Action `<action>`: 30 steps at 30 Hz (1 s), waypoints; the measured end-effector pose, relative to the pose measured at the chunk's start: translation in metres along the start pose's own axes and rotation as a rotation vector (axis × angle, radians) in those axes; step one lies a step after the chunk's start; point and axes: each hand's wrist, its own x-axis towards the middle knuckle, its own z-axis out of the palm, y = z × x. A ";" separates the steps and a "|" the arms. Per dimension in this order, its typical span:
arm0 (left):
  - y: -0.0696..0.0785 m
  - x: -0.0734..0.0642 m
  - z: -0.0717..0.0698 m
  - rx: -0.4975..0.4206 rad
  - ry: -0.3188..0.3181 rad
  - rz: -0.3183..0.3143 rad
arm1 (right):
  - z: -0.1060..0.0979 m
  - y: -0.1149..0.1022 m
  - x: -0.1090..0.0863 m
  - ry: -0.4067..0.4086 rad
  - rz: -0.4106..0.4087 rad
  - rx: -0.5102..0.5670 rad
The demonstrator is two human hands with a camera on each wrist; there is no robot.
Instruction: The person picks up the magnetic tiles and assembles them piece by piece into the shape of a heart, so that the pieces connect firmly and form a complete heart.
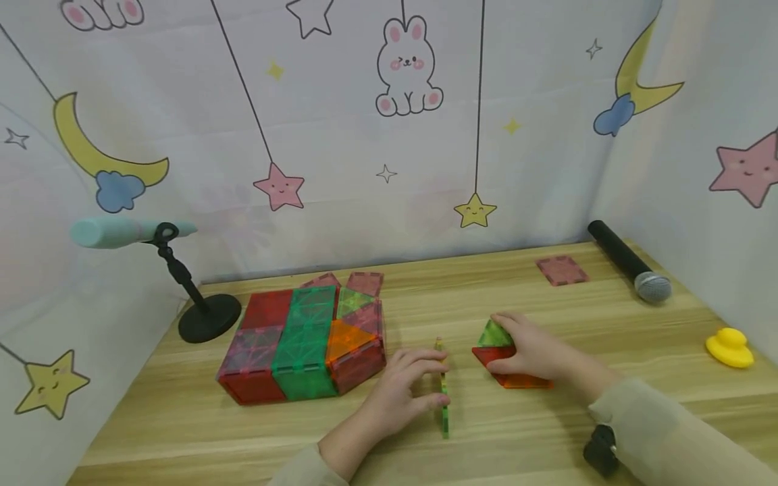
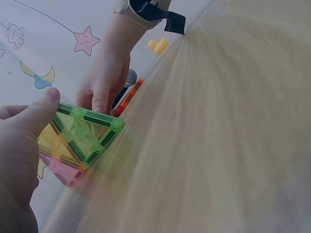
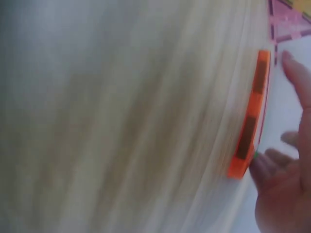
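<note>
An upright panel of joined magnetic tiles, green, yellow and pink, stands on edge on the table. My left hand holds it, thumb and bent fingers at its top edge; part of the fingers is hidden in the left wrist view. To the right lies a flat group of tiles: a green triangle, a red tile and an orange tile. My right hand reaches over this group, fingertips at the green triangle and thumb over the red tile. In the right wrist view the thumb stands apart from the orange edge.
A block of red, green and orange magnetic tiles stands to the left, with pink tiles behind it. A microphone stand holds a pale blue object. At right are a pink square tile, a microphone and a yellow duck.
</note>
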 end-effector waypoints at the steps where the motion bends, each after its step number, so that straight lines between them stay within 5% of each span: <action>1: 0.000 0.000 0.000 -0.002 -0.001 0.002 | 0.001 -0.002 -0.001 0.008 -0.002 -0.012; 7: 0.000 0.000 0.000 -0.018 -0.004 -0.008 | 0.009 -0.013 -0.003 0.070 -0.022 -0.093; 18: 0.001 0.000 0.000 -0.015 -0.012 -0.024 | 0.012 -0.013 -0.010 0.111 0.005 -0.051; 30: 0.003 0.000 -0.001 -0.031 -0.021 -0.054 | 0.014 -0.026 -0.018 0.136 -0.001 -0.129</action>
